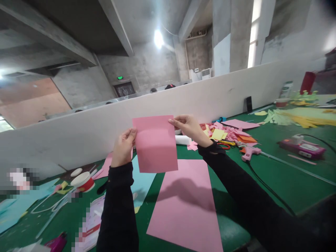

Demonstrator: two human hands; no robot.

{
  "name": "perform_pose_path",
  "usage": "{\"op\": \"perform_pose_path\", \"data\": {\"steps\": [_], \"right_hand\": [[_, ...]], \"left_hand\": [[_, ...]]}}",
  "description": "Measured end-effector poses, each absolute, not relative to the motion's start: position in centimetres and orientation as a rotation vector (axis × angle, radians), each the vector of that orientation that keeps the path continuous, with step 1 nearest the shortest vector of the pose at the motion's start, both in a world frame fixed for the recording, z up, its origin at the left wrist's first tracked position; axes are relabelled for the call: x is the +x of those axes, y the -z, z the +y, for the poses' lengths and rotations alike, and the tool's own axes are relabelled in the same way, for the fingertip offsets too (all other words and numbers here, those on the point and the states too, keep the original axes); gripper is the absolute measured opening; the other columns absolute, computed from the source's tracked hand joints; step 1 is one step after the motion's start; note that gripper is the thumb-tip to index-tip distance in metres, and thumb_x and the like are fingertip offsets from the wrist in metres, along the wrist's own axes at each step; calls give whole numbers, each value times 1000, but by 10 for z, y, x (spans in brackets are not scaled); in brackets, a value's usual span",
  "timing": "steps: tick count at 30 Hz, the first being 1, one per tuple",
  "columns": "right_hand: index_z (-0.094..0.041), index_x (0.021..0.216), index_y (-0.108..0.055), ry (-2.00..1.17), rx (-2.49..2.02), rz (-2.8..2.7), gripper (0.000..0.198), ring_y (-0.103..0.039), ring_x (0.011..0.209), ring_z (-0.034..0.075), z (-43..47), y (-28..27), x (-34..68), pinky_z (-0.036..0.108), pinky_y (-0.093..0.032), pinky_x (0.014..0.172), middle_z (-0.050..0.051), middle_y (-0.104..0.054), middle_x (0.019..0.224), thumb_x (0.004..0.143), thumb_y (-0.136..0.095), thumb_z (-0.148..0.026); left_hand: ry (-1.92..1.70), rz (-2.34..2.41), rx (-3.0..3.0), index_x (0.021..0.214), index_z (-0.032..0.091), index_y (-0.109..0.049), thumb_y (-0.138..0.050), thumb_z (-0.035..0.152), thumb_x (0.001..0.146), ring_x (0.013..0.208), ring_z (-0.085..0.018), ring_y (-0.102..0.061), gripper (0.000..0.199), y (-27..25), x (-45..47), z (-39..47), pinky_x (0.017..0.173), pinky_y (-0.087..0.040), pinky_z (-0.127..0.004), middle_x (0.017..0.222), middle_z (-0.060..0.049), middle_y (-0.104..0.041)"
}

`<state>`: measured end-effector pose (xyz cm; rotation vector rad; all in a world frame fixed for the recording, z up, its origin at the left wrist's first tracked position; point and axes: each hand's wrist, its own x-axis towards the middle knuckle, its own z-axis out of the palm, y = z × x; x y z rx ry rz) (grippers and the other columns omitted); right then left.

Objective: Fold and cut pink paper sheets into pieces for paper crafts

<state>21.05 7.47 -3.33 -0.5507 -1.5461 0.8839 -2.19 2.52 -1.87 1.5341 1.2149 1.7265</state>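
A rectangular piece of pink paper (156, 147) is held up in front of me, above the table. My left hand (124, 145) pinches its left edge between thumb and fingers. At its upper right corner my right hand (190, 127) grips it the same way. Below lies a larger pink sheet (189, 210) on the green table, with the shadow of my hands across it. A light blue sheet (145, 185) lies partly under my left arm's side.
To the right are a pink glue gun (250, 153), scissors (224, 145), a heap of paper scraps (228, 133) and a purple power strip (301, 147). A paper cup (82, 181) and a phone (91, 224) are at left. A white partition (78, 134) runs behind.
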Motion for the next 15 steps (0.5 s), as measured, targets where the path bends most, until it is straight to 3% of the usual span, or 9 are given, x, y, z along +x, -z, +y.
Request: {"op": "perform_pose_path", "data": {"steps": [6, 15], "right_hand": [[-14, 74, -67, -903, -610, -1520, 43, -64, 70, 16, 69, 30, 212, 28, -52, 64, 5, -68, 72, 66, -73, -55], [-14, 75, -66, -963, -568, -1536, 42, -64, 70, 16, 73, 34, 208, 29, -54, 68, 5, -69, 73, 66, -72, -55]], "left_hand": [[-1830, 1225, 1534, 79, 16, -69, -73, 54, 67, 59, -12, -59, 40, 24, -16, 32, 57, -46, -22, 67, -1, -65], [-2065, 1182, 1383, 67, 18, -63, -80, 43, 61, 59, -10, -55, 31, 24, -9, 32, 58, -44, -22, 66, 1, -64]]}}
